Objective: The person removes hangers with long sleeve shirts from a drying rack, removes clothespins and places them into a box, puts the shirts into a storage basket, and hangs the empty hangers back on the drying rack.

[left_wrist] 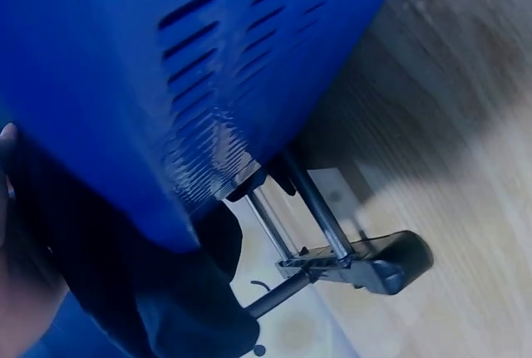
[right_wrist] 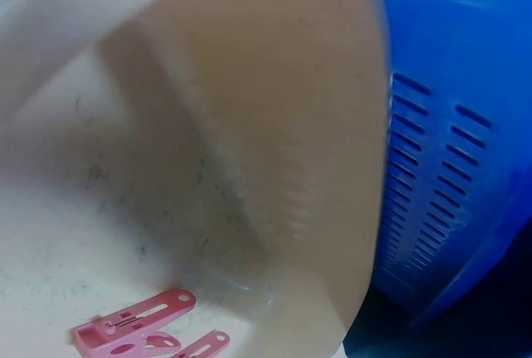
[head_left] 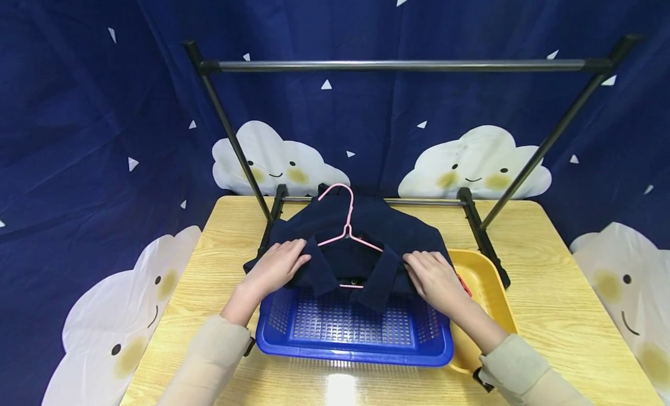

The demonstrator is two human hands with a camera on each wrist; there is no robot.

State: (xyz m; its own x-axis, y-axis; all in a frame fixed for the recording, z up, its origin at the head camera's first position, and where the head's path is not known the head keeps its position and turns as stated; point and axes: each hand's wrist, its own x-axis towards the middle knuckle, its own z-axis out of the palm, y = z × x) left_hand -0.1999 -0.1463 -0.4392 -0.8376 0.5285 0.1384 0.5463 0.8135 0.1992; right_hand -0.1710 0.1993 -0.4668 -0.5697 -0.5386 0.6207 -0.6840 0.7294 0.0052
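Note:
A dark navy collared shirt (head_left: 369,211) lies across the back of a blue basket (head_left: 356,355), its collar facing me. A pink clothes hanger (head_left: 350,211) sits inside it, with the hook sticking up out of the neck opening and a bit of the lower bar showing below. My left hand (head_left: 277,265) grips the shirt at its left shoulder, beside the collar. On the other shoulder my right hand (head_left: 431,278) holds the cloth with bent fingers. In the left wrist view, dark shirt cloth (left_wrist: 191,308) hangs over the basket's side.
A black-framed rack with a metal top bar (head_left: 398,66) stands behind the basket on the wooden table (head_left: 565,313). To the right, a yellow tray (head_left: 505,313) sits against the basket. Pink clothespins (right_wrist: 137,321) lie in it.

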